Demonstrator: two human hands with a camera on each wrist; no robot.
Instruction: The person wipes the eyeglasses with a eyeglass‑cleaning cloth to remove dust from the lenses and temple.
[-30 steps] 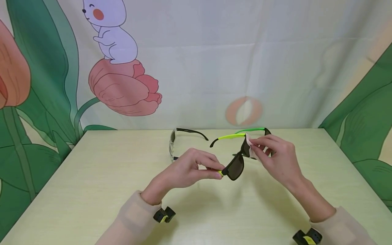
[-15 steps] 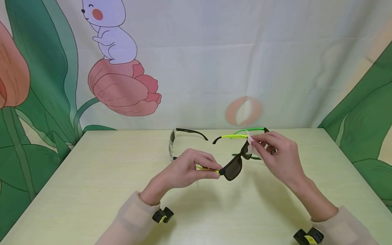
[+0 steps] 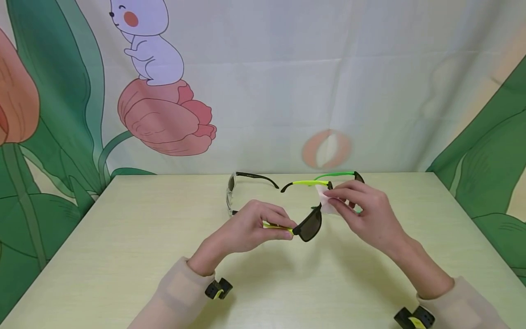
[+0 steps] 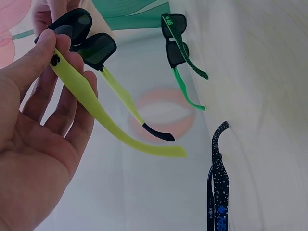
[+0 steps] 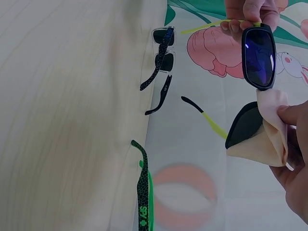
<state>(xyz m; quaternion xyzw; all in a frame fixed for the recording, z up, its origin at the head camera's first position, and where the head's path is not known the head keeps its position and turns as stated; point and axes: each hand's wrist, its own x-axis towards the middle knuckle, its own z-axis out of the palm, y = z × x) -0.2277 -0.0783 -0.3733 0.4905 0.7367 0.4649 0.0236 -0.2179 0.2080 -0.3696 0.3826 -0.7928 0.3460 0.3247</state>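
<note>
My left hand [image 3: 255,226] pinches a pair of black-framed sunglasses [image 3: 310,226] by one yellow-green temple, close to the hinge. The sunglasses are held tilted above the table, their other temple [image 3: 310,183] pointing left. A pale pink cloth [image 5: 269,134] is gripped between the thumb and fingers of my right hand [image 3: 365,208]. In the right wrist view the cloth wraps the bridge side and lower part of the far lens [image 5: 244,124], and the near lens [image 5: 259,57] is uncovered. From the head, cloth and fingers hide most of that far lens.
Clear-framed sunglasses [image 3: 232,183] with dark temples stand on the table [image 3: 102,256] behind my left hand. Green-templed sunglasses [image 3: 337,174] lie at the back, partly hidden by my right hand. A printed curtain [image 3: 263,91] hangs behind the table's far edge.
My right hand and the cloth have shifted left along the far lens toward the bridge. The sunglasses have moved slightly left; my left hand keeps its pinch on the temple.
</note>
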